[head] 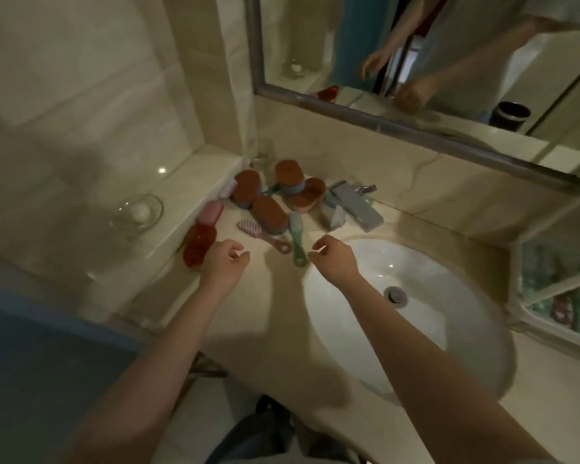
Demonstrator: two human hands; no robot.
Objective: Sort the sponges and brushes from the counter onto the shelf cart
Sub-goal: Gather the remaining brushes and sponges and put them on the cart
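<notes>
Head view: left hand (226,259) and right hand (332,259) hover above the counter (265,329), fingers loosely curled, holding nothing. The sponges (270,211), pink brush (265,236) and green brush (297,239) lie clustered toward the counter's back-left corner. Judged step: first pickup. Next move calls for pinching a brush handle. Beige stone counter; white sink (416,296); mirror (449,61) behind.

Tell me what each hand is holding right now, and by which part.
Nothing is held. The left hand and the right hand hover over the counter, loosely curled and empty, just short of the pink brush and the green brush.
</notes>
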